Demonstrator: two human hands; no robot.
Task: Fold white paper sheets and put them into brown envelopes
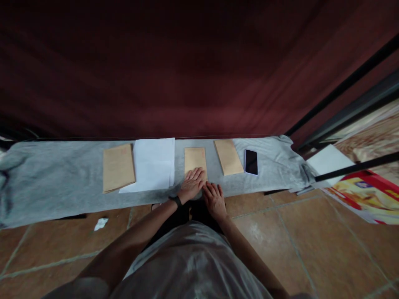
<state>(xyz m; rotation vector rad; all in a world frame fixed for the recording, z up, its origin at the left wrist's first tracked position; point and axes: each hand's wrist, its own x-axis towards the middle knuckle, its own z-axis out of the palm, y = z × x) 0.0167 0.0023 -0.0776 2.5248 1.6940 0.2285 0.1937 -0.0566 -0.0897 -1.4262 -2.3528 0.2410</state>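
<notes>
A brown envelope (195, 157) with small red print in its upper right corner lies upright on the grey cloth in front of me. My left hand (190, 185), with a dark band at the wrist, rests flat across its lower part, fingers stretched out. At the envelope's lower right corner is my right hand (215, 200), its fingers extended and the tips at the edge; the thumb is hard to make out. On the left, white paper sheets (154, 162) lie beside a stack of brown envelopes (117, 168). Another pile of brown envelopes (229, 157) sits slightly turned to the right.
A phone (251, 162) with a dark screen lies right of the envelopes. The grey cloth (62, 178) covers a narrow bench against a dark red curtain (187, 83). Black bars (346, 83) and a red-yellow box (368, 195) stand at the right. A crumpled tissue (101, 224) lies on the tiled floor.
</notes>
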